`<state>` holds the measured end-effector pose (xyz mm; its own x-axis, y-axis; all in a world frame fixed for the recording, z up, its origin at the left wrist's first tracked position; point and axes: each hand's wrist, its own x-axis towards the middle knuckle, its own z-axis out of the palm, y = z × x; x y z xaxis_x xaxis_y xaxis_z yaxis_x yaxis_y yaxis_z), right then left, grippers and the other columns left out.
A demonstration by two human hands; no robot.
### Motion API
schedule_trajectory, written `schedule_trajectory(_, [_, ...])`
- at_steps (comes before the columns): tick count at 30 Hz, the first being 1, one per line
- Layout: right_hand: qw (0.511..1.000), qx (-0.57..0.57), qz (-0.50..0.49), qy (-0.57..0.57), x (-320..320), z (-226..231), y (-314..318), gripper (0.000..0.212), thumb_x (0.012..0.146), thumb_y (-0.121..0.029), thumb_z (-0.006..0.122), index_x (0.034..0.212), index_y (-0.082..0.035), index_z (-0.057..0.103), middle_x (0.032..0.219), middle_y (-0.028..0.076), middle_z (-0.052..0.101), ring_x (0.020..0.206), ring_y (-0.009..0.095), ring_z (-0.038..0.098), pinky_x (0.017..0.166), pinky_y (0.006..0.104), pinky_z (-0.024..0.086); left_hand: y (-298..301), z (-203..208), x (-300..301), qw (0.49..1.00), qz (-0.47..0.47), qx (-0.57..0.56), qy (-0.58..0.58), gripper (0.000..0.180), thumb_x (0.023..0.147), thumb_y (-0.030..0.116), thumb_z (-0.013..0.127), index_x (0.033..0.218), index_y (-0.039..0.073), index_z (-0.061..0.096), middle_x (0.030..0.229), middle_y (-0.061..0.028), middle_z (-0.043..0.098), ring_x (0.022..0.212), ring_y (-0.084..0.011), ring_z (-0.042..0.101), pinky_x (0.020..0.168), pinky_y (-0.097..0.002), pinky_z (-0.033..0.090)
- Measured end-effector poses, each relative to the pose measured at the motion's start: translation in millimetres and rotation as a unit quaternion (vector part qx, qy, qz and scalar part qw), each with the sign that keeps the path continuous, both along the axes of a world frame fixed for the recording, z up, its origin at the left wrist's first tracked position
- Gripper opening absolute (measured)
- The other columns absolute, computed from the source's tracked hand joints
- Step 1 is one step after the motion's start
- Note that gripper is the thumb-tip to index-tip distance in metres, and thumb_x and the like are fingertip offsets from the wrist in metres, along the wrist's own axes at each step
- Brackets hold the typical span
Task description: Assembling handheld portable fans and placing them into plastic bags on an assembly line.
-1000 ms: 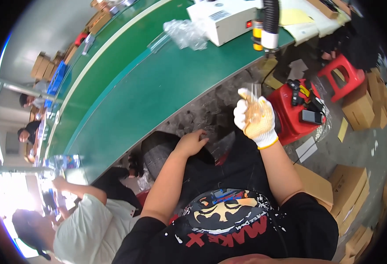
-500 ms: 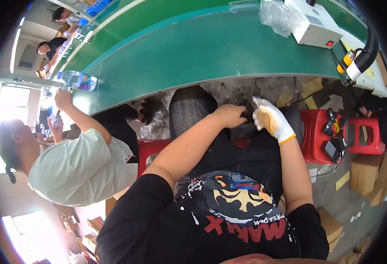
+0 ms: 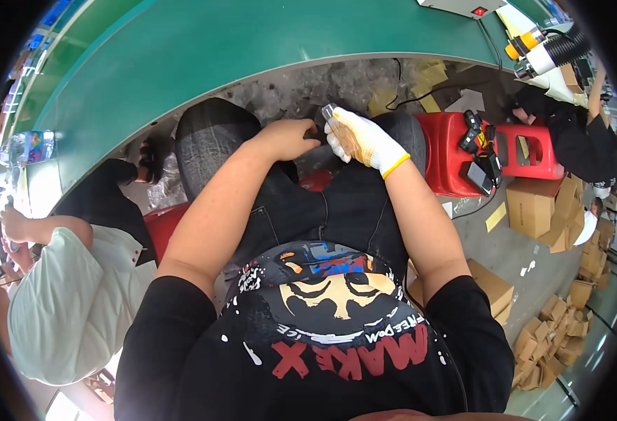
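Above my lap, my right hand (image 3: 366,142), in a white work glove with a yellow cuff, is closed around a small shiny grey, partly see-through piece (image 3: 328,113). Its tip pokes out past the gloved fingers, and the rest is hidden, so its kind cannot be made out. My left hand (image 3: 289,139) is bare and hovers just left of the glove, not touching it. Its fingers are loosely bent, with a gap between thumb and forefinger and nothing visible in them.
A green workbench (image 3: 252,42) curves across the front, with a water bottle (image 3: 28,148) at its left. Clear plastic litter (image 3: 273,95) lies underneath. To the right, a red stool (image 3: 448,154) bears cables, near cardboard boxes (image 3: 533,207). A co-worker in a pale shirt (image 3: 70,309) sits left.
The view has swung to the right and down, bringing more boxes and another person at right into sight. My hands keep much the same pose, the right one still gripping the small piece.
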<state>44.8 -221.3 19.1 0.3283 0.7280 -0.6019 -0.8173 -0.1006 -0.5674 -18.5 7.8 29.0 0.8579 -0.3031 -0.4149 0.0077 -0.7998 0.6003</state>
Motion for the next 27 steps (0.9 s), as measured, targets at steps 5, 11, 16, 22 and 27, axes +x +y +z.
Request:
schedule_trajectory(5, [0.993,-0.028,-0.068,-0.088,-2.2,-1.7,4.7,0.046,0.105,-0.047,0.056,0.107,-0.003,0.067,0.082,0.006,0.064,0.064,0.019,0.062,0.054,0.0330,0.049,4.6,-1.5,1.2,1.000,-0.010,-0.013,0.007,0.046,0.095,0.042,0.070,0.128,0.010,0.067,0.118,-0.0179,0.074,0.111,-0.0370,0.070,0.092,-0.0457,0.054])
schedule_trajectory(11, [0.989,-0.065,-0.049,-0.122,7.5,-8.9,4.0,0.040,0.103,-0.041,0.064,0.112,-0.003,0.069,0.086,0.006,0.065,0.076,0.020,0.067,0.066,0.0345,0.053,3.8,-5.6,4.4,0.999,0.002,-0.014,0.042,0.048,0.095,0.044,0.069,0.128,0.010,0.068,0.122,-0.0158,0.074,0.115,-0.0356,0.069,0.095,-0.0454,0.054])
schedule_trajectory(16, [0.986,-0.040,-0.092,-0.132,4.2,-6.9,16.1,0.037,0.101,-0.037,0.067,0.114,-0.003,0.069,0.089,0.008,0.067,0.080,0.021,0.069,0.067,0.0348,0.054,4.4,-13.1,9.7,0.999,-0.013,-0.005,0.040,0.046,0.096,0.043,0.069,0.129,0.010,0.067,0.124,-0.0168,0.073,0.116,-0.0355,0.068,0.095,-0.0453,0.053])
schedule_trajectory(22, [0.974,-0.070,-0.154,-0.149,4.2,-9.8,25.6,0.036,0.099,-0.036,0.069,0.114,-0.003,0.067,0.090,0.010,0.069,0.077,0.023,0.069,0.064,0.0350,0.054,0.4,-3.0,11.6,0.998,0.029,0.052,0.018,0.039,0.095,0.038,0.067,0.124,0.012,0.070,0.116,-0.0169,0.075,0.110,-0.0365,0.070,0.092,-0.0467,0.055])
schedule_trajectory(27, [0.980,-0.075,-0.156,-0.098,8.5,-12.7,21.0,0.039,0.099,-0.032,0.070,0.125,-0.005,0.058,0.089,0.012,0.066,0.066,0.023,0.063,0.054,0.0347,0.049,5.4,23.8,14.1,0.974,0.169,0.126,-0.087,0.034,0.094,0.034,0.066,0.119,0.013,0.073,0.106,-0.0167,0.076,0.101,-0.0373,0.072,0.091,-0.0488,0.056])
